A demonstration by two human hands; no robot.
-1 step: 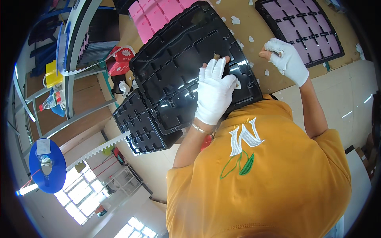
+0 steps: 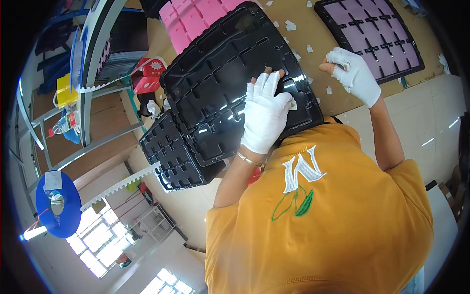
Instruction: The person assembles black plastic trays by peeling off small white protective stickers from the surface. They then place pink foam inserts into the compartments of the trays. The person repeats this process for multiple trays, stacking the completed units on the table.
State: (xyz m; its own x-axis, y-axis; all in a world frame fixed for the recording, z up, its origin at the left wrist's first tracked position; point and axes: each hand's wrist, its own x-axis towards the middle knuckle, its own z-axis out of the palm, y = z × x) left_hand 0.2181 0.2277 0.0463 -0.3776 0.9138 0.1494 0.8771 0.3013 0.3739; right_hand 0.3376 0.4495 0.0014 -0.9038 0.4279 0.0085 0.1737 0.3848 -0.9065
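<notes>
A large black plastic tray (image 2: 215,81) with rows of moulded ridges lies tilted before me. My left hand (image 2: 265,117), in a white glove with bare fingertips, rests on its right part, fingers stretched out. A small brownish thing (image 2: 268,69) shows at those fingertips, and a little pale tag (image 2: 293,105) lies beside the thumb. Over the table to the right is my right hand (image 2: 353,78), gloved the same way. Its fingers are curled, thumb and fingertips pressed together; anything between them is too small to make out.
Right of the big tray, small white paper bits (image 2: 291,25) are scattered on the brown table (image 2: 338,105). A black-framed tray with a purple sheet (image 2: 342,22) lies at far right, pink sheets (image 2: 188,22) at the back. More black trays (image 2: 169,152), a red box (image 2: 147,83) and a metal rack (image 2: 85,117) stand left.
</notes>
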